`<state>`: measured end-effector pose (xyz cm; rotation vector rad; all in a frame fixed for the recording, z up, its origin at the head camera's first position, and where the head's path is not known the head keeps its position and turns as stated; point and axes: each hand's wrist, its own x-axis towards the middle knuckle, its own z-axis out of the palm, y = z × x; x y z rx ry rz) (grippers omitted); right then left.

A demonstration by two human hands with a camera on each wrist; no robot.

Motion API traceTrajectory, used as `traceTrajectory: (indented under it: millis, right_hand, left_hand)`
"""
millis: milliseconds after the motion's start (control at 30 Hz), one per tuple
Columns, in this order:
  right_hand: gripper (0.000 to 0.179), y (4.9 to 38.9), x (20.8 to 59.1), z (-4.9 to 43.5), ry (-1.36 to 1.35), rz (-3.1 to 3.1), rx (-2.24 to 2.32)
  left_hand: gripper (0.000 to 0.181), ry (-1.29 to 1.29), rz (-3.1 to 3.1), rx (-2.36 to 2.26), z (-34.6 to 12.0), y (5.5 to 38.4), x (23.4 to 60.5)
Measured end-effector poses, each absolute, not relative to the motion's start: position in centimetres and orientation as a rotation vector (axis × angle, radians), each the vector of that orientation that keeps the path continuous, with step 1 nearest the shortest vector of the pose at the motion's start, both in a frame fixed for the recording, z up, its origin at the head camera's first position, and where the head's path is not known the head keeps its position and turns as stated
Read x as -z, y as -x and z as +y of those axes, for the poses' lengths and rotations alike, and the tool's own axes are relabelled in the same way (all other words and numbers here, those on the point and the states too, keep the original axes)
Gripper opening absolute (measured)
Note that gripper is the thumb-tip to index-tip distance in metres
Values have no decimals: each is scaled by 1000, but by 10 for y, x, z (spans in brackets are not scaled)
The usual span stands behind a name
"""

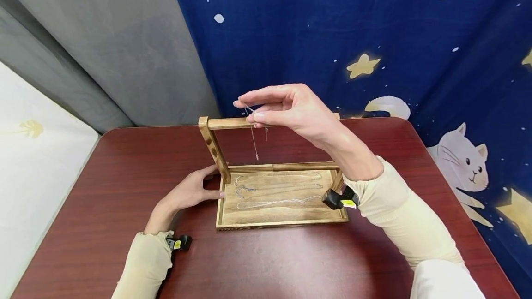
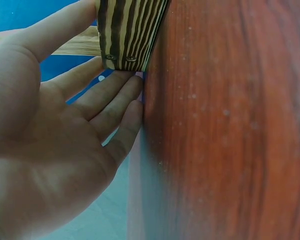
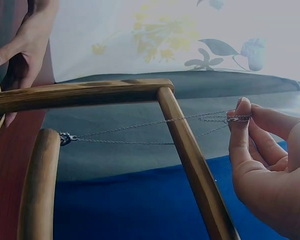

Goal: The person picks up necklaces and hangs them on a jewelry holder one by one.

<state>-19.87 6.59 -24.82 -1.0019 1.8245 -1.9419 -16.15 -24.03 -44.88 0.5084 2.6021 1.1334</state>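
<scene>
My right hand (image 1: 301,110) pinches a thin silver necklace (image 3: 125,142) between thumb and fingertips, just above the top bar (image 1: 228,124) of a wooden stand. The chain hangs in a narrow loop, with a small pendant (image 3: 65,138) at its low end. My left hand (image 1: 192,190) steadies the left side of the wooden tray (image 1: 282,224) that forms the stand's base. Its thumb touches the rim, and its outstretched fingers (image 2: 107,102) reach the outer side near the table. Several silver chains (image 1: 276,205) lie stretched out inside the tray.
The stand's left post (image 1: 214,149) rises from the tray's back corner; my right forearm covers most of the right post. A dark red table (image 1: 137,170) carries the stand. Behind it hang a blue starry curtain (image 1: 282,26) and a grey one (image 1: 124,45).
</scene>
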Motion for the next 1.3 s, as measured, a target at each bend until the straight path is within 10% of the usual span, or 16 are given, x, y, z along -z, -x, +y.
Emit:
traceTrajectory:
  millis: [1300]
  right_hand:
    - [36,187,267,28,919,1603,1874]
  left_hand:
    - [78,-563,2588,-1169,-241,161,450]
